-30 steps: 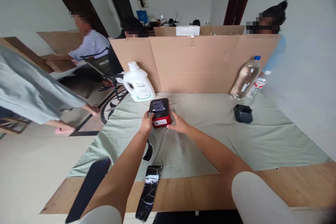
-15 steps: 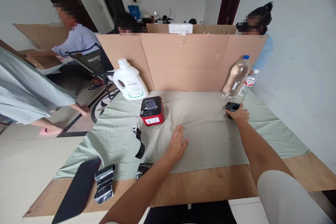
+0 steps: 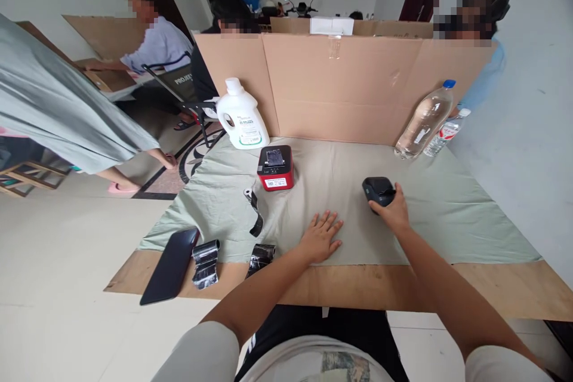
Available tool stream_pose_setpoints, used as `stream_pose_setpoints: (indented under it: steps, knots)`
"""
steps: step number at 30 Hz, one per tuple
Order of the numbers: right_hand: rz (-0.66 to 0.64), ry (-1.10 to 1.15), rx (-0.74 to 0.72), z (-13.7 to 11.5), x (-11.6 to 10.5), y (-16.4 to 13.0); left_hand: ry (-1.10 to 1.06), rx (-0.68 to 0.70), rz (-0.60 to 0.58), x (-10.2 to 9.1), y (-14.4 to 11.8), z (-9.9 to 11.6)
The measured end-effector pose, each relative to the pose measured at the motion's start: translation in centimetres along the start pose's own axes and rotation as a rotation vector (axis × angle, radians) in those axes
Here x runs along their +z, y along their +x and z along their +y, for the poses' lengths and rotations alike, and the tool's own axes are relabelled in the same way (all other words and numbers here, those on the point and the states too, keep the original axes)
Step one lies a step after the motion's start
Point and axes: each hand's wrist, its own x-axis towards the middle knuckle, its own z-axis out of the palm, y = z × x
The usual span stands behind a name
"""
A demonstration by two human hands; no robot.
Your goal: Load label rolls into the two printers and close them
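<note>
Right hand (image 3: pixel 388 213), which half a second ago reached the black device (image 3: pixel 378 190) at two o'clock, now clasps it nearer, at one o'clock. Left hand (image 3: pixel 320 237) stays flat on the green cloth (image 3: pixel 470 215), fingers spread, holding nothing; the red printer (image 3: pixel 276 168) stands released at eleven o'clock

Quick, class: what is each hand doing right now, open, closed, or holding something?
Left hand: open, fingers spread, palm flat on the green cloth, holding nothing.
Right hand: closed in a grip on the small black device.

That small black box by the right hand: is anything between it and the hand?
Nothing visible: the right hand already rests on the small black box, fingers against its near side, on the pale green cloth.
</note>
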Motion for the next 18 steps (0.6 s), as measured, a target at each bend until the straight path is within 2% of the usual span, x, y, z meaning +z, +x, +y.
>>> stream_pose_setpoints:
  steps: [4, 8, 12, 18]
  knots:
    - [-0.009, 0.056, -0.136, -2.5, 2.2, -6.5, -0.160, -0.029, 0.094, -0.3, -0.2, 0.0]
    - [0.027, 0.087, -0.179, -4.5, 4.0, -10.6, -0.328, -0.108, 0.276, 0.0, -0.4, -0.6]
    - [0.065, 0.087, -0.170, -5.5, 5.4, -12.6, -0.386, -0.174, 0.374, 0.2, -0.3, -0.9]
    - [0.083, -0.005, -0.272, -5.1, 5.9, -13.7, -0.381, -0.247, 0.370, 0.1, -0.2, -0.7]
